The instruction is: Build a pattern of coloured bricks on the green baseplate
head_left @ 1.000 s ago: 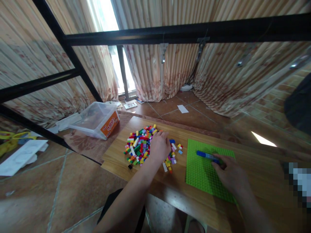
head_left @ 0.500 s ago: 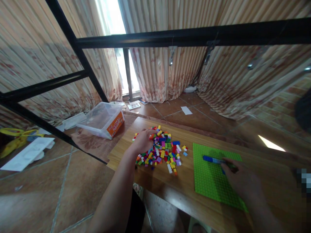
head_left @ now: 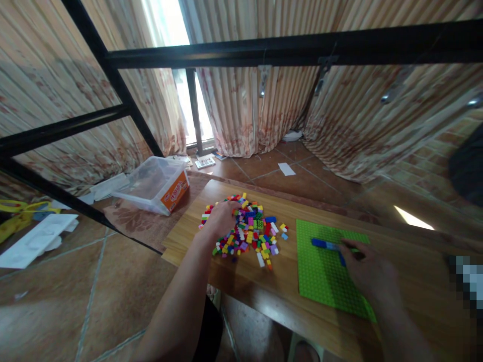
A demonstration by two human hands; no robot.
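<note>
My right hand (head_left: pixel 364 264) pinches bar (head_left: pixel 325 244), long axis crosswise over board (head_left: pixel 319 281), free end left; left hand (head_left: pixel 222 219) at bricks (head_left: pixel 251 236), finger state unclear.

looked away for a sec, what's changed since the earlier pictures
The left hand has moved leftward across the brick pile, uncovering its right part; whether it grips anything is unclear. The right hand stays at the blue bricks over the green baseplate.

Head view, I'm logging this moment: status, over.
Left hand at brick pile, covering part of it. Right hand at blue bricks over green baseplate; grip unclear. No other obstruction seen.
</note>
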